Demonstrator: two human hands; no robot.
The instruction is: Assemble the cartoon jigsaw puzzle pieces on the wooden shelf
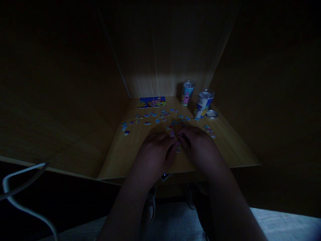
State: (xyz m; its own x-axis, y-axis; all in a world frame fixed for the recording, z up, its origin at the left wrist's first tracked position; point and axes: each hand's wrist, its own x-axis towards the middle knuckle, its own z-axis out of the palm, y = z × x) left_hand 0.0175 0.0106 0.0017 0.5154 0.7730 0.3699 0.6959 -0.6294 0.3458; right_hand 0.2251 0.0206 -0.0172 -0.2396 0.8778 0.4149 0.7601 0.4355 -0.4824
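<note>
Both hands rest on a wooden desk (pixel 120 157) in dim light, close together over a small cluster of jigsaw pieces (pixel 175 139). My left hand (pixel 155 150) has its fingers curled and pressed on pieces at its fingertips. My right hand (pixel 198 142) is curled the same way, its fingertips meeting the left hand's over the pieces. Several loose jigsaw pieces (pixel 150 117) lie scattered across the desk beyond the hands. A finished picture card or puzzle part (pixel 152 102) lies flat at the back.
Two printed cans (pixel 187 93) (pixel 203 103) stand at the back right, with a round lid (pixel 212 114) lying beside the nearer one. Wooden panels wall the desk on the left, right and back. A white cable (pixel 22 190) hangs at the lower left.
</note>
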